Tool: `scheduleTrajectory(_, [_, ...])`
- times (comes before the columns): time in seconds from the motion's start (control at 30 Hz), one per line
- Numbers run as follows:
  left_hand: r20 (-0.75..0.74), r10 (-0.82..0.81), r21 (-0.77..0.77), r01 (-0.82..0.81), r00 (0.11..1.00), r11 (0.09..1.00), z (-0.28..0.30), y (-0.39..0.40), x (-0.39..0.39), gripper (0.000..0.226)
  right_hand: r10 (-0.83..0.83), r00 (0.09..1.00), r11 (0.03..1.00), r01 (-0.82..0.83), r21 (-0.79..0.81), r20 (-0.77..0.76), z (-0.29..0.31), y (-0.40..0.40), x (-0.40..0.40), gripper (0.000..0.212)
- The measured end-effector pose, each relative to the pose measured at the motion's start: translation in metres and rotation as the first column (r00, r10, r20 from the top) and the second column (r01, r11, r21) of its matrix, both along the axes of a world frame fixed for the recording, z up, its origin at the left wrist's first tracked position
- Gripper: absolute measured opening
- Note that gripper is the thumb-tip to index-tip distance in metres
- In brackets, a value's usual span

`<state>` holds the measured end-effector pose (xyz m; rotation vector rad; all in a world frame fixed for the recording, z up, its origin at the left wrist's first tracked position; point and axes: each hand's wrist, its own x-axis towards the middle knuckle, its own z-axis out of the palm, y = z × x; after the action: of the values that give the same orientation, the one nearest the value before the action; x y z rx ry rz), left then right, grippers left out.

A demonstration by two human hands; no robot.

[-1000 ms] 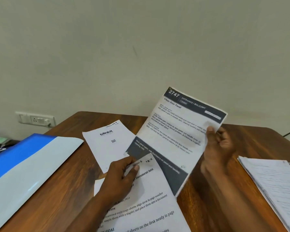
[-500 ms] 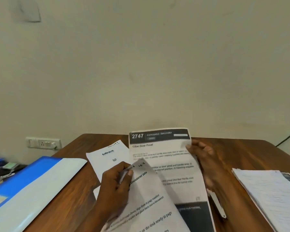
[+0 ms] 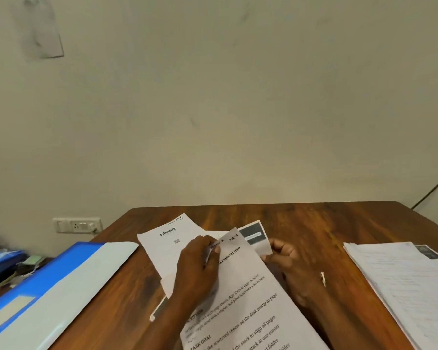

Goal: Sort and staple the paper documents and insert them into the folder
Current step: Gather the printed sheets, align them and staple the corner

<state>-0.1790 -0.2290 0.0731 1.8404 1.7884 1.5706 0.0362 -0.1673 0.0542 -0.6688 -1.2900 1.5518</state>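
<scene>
White paper is pinched in both grips. The left hand curls thumb and fingers round the top corner of the task sheet, lifting that corner off the pile. The right hand pinches the right edge of the dark-banded sheet, which lies tucked beneath the task sheet with only its upper right corner showing; its fingers fold over the paper's edge, the rest of the hand blurred. Neither grip is open.

Judging from this, the person is sliding one page under another to put them in order. The risk is that the lower page catches and creases against the pages below, since the left grip lifts only a corner. The pinched corner could also tear or fold if the two hands pull against each other.

Further out, a sheet printed "blinkit" lies just behind the left hand, partly under the pile. On the left of the worktop sits the blue folder, open. Well apart on the right lies a stack of papers. A small white scrap sits near the right wrist. No stapler is in view.
</scene>
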Motion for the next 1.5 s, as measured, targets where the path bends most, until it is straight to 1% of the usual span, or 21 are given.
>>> scheduleTrajectory(0.1, [-0.056,0.043,0.026,-0.042,0.997,0.999,0.003,0.001,0.008,0.013,0.057,0.998,0.998,-0.057,-0.015,-0.005,0.000,0.000,-0.003,0.044])
scheduleTrajectory(0.17, [-0.072,0.060,0.042,-0.057,0.996,0.997,0.008,0.003,0.008,0.010,0.081,0.997,0.997,-0.082,-0.009,-0.011,0.001,0.001,-0.006,0.041])
scheduleTrajectory(0.33, [-0.146,0.062,-0.003,-0.063,0.987,0.998,0.017,0.004,0.013,0.010,0.125,0.989,0.992,-0.123,0.033,-0.073,0.004,0.000,-0.011,0.034])
scheduleTrajectory(0.4, [-0.174,0.060,-0.015,-0.064,0.983,0.998,0.017,0.005,0.015,0.008,0.120,0.989,0.992,-0.115,0.052,-0.089,0.004,0.000,-0.010,0.021])
scheduleTrajectory(0.43, [-0.175,0.056,-0.034,-0.063,0.983,0.997,0.016,0.006,0.016,0.007,0.106,0.990,0.993,-0.102,0.056,-0.089,0.004,0.001,-0.009,0.024])
scheduleTrajectory(0.5, [-0.158,0.043,-0.082,-0.056,0.986,0.995,0.017,0.007,0.020,0.010,0.078,0.994,0.996,-0.075,0.042,-0.079,0.001,0.004,-0.008,0.040])
scheduleTrajectory(0.57, [-0.181,0.034,-0.090,-0.051,0.983,0.995,0.016,0.010,0.021,0.014,0.059,0.995,0.998,-0.058,0.018,-0.084,0.000,0.004,-0.008,0.046])
scheduleTrajectory(0.6, [-0.202,0.036,-0.089,-0.055,0.979,0.994,0.016,0.011,0.021,0.015,0.058,0.995,0.998,-0.057,0.017,-0.087,-0.001,0.004,-0.008,0.046])
scheduleTrajectory(0.63, [-0.217,0.039,-0.092,-0.060,0.975,0.994,0.016,0.012,0.021,0.016,0.066,0.995,0.998,-0.065,0.025,-0.073,0.000,0.003,-0.008,0.041])
scheduleTrajectory(0.7, [-0.250,0.050,-0.083,-0.072,0.967,0.994,0.019,0.013,0.022,0.016,0.072,0.995,0.997,-0.070,0.029,-0.065,0.001,0.001,-0.008,0.024])
scheduleTrajectory(0.73, [-0.273,0.059,-0.066,-0.080,0.960,0.995,0.021,0.012,0.023,0.016,0.087,0.994,0.996,-0.085,0.031,-0.065,0.000,0.001,-0.009,0.022])
scheduleTrajectory(0.8, [-0.315,0.079,-0.030,-0.093,0.946,0.995,0.024,0.012,0.026,0.016,0.081,0.996,0.996,-0.080,0.034,-0.033,-0.001,0.001,-0.012,0.025])
scheduleTrajectory(0.93, [-0.356,0.104,-0.005,-0.113,0.929,0.994,0.023,0.012,0.032,0.013,0.011,1.000,0.998,-0.012,0.055,0.011,-0.004,0.002,-0.016,0.023])
scheduleTrajectory(1.0, [-0.357,0.114,0.006,-0.120,0.927,0.993,0.022,0.011,0.033,0.010,0.010,1.000,0.999,-0.011,0.048,0.023,-0.005,0.003,-0.019,0.024])
scheduleTrajectory(1.07, [-0.344,0.122,0.010,-0.127,0.931,0.992,0.021,0.010,0.035,0.015,0.021,0.999,0.999,-0.021,0.034,0.027,-0.006,0.003,-0.020,0.025])
scheduleTrajectory(1.2, [-0.303,0.135,-0.019,-0.148,0.943,0.989,0.020,0.011,0.034,0.026,0.013,0.998,1.000,-0.014,0.025,0.059,-0.006,0.002,-0.021,0.025])
scheduleTrajectory(1.3, [-0.375,0.143,-0.054,-0.175,0.916,0.983,0.018,0.013,0.032,0.020,0.014,0.998,1.000,-0.015,0.017,0.068,-0.005,0.001,-0.021,0.026])
scheduleTrajectory(1.37, [-0.418,0.136,-0.072,-0.182,0.898,0.981,0.018,0.013,0.034,0.023,0.018,0.997,1.000,-0.018,0.009,0.069,-0.004,0.000,-0.021,0.028])
scheduleTrajectory(1.5, [-0.442,0.120,-0.073,-0.169,0.889,0.983,0.016,0.013,0.036,0.025,0.010,0.992,1.000,-0.013,0.021,0.127,-0.005,0.000,-0.020,0.030])
